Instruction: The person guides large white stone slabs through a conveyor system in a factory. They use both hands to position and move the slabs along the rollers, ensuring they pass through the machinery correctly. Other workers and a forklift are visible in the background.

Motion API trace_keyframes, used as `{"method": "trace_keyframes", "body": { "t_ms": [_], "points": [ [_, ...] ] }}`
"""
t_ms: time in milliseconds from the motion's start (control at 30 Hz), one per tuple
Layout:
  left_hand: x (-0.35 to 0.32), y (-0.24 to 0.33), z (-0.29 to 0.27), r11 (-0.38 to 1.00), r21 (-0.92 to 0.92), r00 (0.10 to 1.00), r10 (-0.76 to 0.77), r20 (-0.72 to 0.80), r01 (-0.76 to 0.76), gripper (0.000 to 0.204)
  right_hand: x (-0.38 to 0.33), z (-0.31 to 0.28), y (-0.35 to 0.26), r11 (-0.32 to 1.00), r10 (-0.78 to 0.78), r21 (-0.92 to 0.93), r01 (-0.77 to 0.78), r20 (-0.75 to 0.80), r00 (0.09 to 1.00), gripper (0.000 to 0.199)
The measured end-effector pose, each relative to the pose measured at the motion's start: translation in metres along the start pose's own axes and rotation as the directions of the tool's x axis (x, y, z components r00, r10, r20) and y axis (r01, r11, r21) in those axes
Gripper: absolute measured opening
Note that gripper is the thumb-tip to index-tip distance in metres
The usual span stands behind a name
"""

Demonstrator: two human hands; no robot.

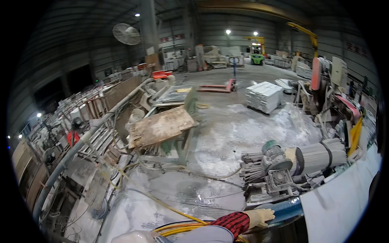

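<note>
At lower right, our gloved right hand rests flat, fingers loosely spread, on a blue rail beside a dusty motor. Our left hand isn't visible. Nothing is gripped yet; work looks barely begun.

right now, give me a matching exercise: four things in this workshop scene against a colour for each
Things:
1. sleeve cuff on the gloved hand
2. forklift
3. stack of slabs
4. crane arm

Colours:
A. green
B. yellow
C. red and black check
D. white

Pairs: 1-C, 2-A, 3-D, 4-B

The sleeve cuff sits just behind the cream glove, near the blue rail.
</note>
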State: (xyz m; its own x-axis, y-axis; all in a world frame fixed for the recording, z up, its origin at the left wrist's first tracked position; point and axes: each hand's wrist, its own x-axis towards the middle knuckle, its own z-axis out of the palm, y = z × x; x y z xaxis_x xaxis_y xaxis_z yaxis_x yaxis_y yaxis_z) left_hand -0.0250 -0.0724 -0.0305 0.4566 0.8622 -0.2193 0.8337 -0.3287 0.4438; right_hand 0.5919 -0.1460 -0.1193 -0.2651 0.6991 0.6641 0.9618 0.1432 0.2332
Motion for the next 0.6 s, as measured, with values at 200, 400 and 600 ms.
{"method": "trace_keyframes", "body": {
  "t_ms": [200,400,600],
  "points": [
    [-0.033,-0.034,0.032,0.986,0.080,0.903,0.168,-0.396,-0.148,0.055,0.073,-0.094,-0.064,0.933,0.313,0.006,-0.359,0.480,0.820,0.059],
    [-0.034,0.010,-0.030,0.968,0.169,0.892,0.240,-0.382,-0.187,0.050,0.081,-0.123,-0.079,0.763,0.477,0.157,-0.627,0.519,0.710,0.065],
    [0.010,0.018,-0.030,0.942,0.240,0.805,0.326,-0.496,-0.233,0.062,0.066,-0.112,-0.075,0.769,0.493,0.157,-0.619,0.471,0.731,0.063]
  ]
}}
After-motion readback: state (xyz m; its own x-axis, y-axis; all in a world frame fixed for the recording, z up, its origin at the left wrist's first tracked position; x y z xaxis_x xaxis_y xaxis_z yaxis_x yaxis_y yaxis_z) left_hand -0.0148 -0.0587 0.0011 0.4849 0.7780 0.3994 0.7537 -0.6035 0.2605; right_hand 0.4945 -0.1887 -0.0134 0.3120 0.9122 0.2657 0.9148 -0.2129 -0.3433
